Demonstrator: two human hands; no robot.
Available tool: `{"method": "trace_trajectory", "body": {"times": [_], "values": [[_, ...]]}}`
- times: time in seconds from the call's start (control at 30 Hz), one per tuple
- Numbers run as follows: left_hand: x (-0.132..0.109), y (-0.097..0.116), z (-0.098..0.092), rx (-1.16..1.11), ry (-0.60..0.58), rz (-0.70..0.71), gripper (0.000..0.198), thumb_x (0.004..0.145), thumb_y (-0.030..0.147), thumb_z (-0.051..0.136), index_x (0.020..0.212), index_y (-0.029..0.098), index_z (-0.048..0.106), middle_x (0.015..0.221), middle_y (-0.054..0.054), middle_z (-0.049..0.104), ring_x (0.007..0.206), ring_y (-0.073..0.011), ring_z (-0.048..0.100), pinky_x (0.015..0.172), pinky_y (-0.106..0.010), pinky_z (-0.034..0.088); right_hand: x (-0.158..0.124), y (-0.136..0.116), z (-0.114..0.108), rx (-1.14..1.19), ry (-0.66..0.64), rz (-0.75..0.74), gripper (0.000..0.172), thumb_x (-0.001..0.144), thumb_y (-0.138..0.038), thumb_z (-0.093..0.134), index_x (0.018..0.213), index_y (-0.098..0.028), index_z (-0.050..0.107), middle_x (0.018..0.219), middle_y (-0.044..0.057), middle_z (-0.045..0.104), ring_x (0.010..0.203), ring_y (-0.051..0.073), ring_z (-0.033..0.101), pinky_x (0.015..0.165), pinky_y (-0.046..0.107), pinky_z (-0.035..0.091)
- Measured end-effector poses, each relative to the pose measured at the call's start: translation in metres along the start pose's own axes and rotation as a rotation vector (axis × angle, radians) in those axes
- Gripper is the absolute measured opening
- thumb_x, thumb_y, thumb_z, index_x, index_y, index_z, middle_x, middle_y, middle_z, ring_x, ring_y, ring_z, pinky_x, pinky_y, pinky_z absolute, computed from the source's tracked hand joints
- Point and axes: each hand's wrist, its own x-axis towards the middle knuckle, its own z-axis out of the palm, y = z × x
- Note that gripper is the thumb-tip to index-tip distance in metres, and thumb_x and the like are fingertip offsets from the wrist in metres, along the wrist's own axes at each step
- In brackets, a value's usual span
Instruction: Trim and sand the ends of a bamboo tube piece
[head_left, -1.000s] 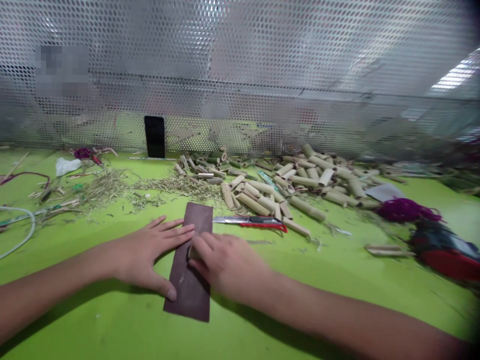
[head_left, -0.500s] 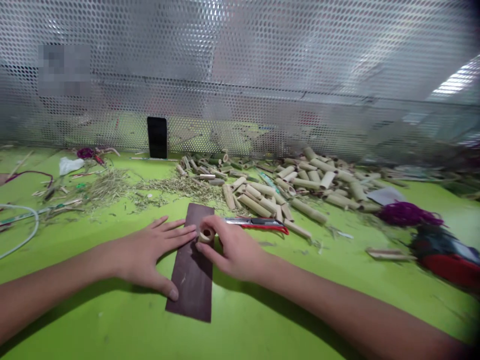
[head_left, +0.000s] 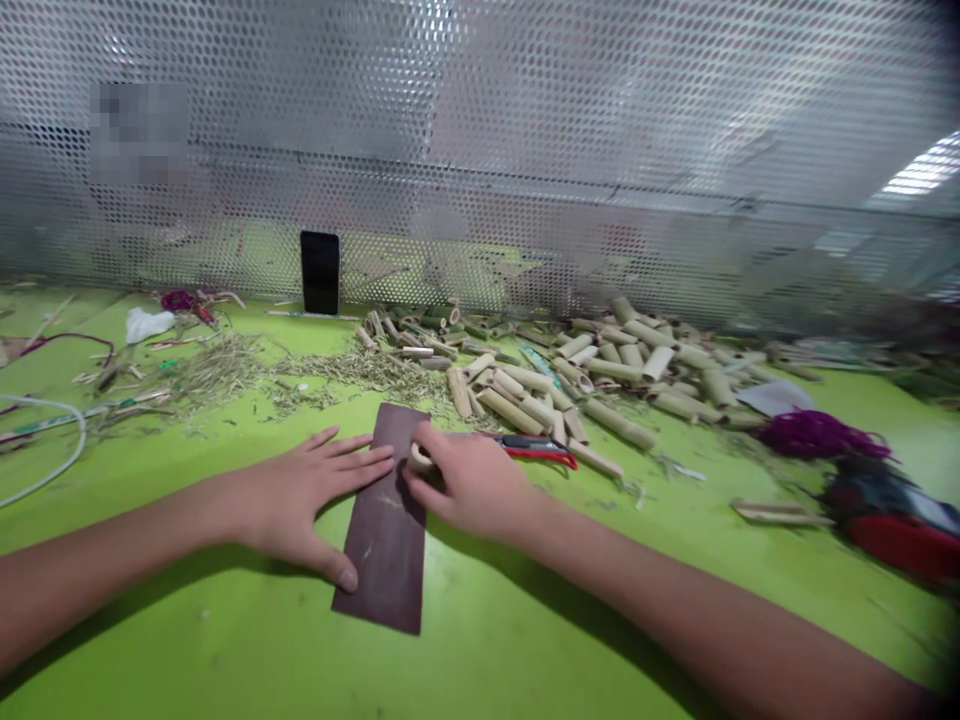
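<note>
Left hand pressing a dark sandpaper strip, left fingers spread apart, right hand at the strip's 12 o'clock end, right fingers clamped on a short bamboo ring against the sandpaper, red-handled utility knife at 2 o'clock, cut bamboo tubes at 1 o'clock, on a green tabletop

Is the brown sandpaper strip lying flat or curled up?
Flat: the sandpaper strip lies spread on the green table, with the left hand resting against its edge.
</note>
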Motion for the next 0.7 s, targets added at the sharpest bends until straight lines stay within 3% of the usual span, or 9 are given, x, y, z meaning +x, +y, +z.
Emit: {"method": "trace_trajectory", "body": {"times": [0.07,0.17,0.23,0.3,0.37,0.43,0.6,0.63,0.7], "values": [[0.0,0.0,0.0,-0.001,-0.008,-0.007,0.115,0.078,0.08,0.067,0.165,0.029,0.01,0.169,-0.002,0.001,0.156,-0.0404,0.004,0.127,-0.061,0.006,-0.005,-0.006,0.002,0.042,0.013,-0.005,0.012,0.095,-0.028,0.052,0.103,-0.019,0.051,0.076,0.004,0.068,0.058,0.016,0.056,0.053,0.026,0.029],[0.001,0.0,0.001,0.003,-0.001,0.006,0.114,0.079,0.08,0.066,0.165,0.029,0.011,0.169,-0.001,0.003,0.157,-0.0398,0.005,0.127,-0.061,0.007,-0.017,-0.017,0.01,0.145,-0.018,-0.31,0.012,0.09,-0.031,0.056,0.097,-0.022,0.05,0.077,0.001,0.067,0.059,0.015,0.054,0.054,0.027,0.029],[0.002,0.0,0.001,0.008,0.004,0.011,0.114,0.079,0.081,0.065,0.165,0.029,0.012,0.169,-0.002,0.004,0.157,-0.0404,0.005,0.127,-0.062,0.006,-0.017,-0.015,0.011,0.169,-0.046,-0.42,0.014,0.087,-0.031,0.059,0.093,-0.023,0.05,0.074,-0.001,0.065,0.058,0.014,0.052,0.055,0.027,0.03],[0.002,-0.001,0.001,0.006,0.003,0.002,0.117,0.077,0.084,0.065,0.165,0.027,0.011,0.169,-0.004,0.002,0.156,-0.0419,0.005,0.127,-0.063,0.006,-0.01,-0.006,0.009,0.127,-0.033,-0.312,0.014,0.086,-0.03,0.059,0.092,-0.023,0.05,0.07,-0.001,0.062,0.055,0.015,0.05,0.054,0.026,0.03],[0.002,-0.001,0.002,0.005,0.004,0.002,0.119,0.077,0.086,0.064,0.165,0.027,0.01,0.169,-0.005,0.001,0.156,-0.0429,0.006,0.127,-0.064,0.008,-0.003,0.002,0.006,0.047,0.03,-0.099,0.011,0.09,-0.03,0.056,0.094,-0.021,0.05,0.069,0.001,0.062,0.055,0.016,0.051,0.053,0.026,0.028],[0.002,-0.003,0.003,0.015,0.019,0.013,0.119,0.076,0.086,0.064,0.165,0.028,0.01,0.169,-0.006,0.002,0.156,-0.0431,0.007,0.127,-0.064,0.01,-0.004,0.001,0.007,0.042,0.086,-0.03,0.009,0.094,-0.029,0.052,0.096,-0.021,0.049,0.073,0.004,0.064,0.058,0.017,0.052,0.053,0.026,0.028],[0.001,-0.004,0.006,0.048,0.053,0.058,0.114,0.079,0.082,0.065,0.165,0.029,0.013,0.169,-0.005,0.009,0.156,-0.0408,0.01,0.127,-0.062,0.011,-0.019,-0.015,0.015,0.256,-0.021,-0.481,0.014,0.085,-0.03,0.06,0.094,-0.023,0.052,0.075,-0.001,0.064,0.06,0.014,0.053,0.056,0.026,0.033],[0.001,-0.004,0.006,0.048,0.053,0.058,0.114,0.079,0.082,0.064,0.165,0.028,0.013,0.169,-0.006,0.009,0.156,-0.0408,0.011,0.127,-0.062,0.01,-0.018,-0.013,0.014,0.255,-0.031,-0.485,0.014,0.084,-0.031,0.06,0.093,-0.023,0.052,0.074,-0.002,0.064,0.059,0.014,0.053,0.056,0.026,0.032],[0.001,-0.003,0.005,0.044,0.05,0.044,0.116,0.078,0.084,0.064,0.165,0.026,0.013,0.169,-0.008,0.009,0.156,-0.0415,0.013,0.127,-0.063,0.01,-0.012,-0.003,0.012,0.184,0.001,-0.333,0.013,0.086,-0.032,0.059,0.09,-0.023,0.052,0.069,-0.001,0.061,0.055,0.014,0.05,0.054,0.026,0.03]]}}
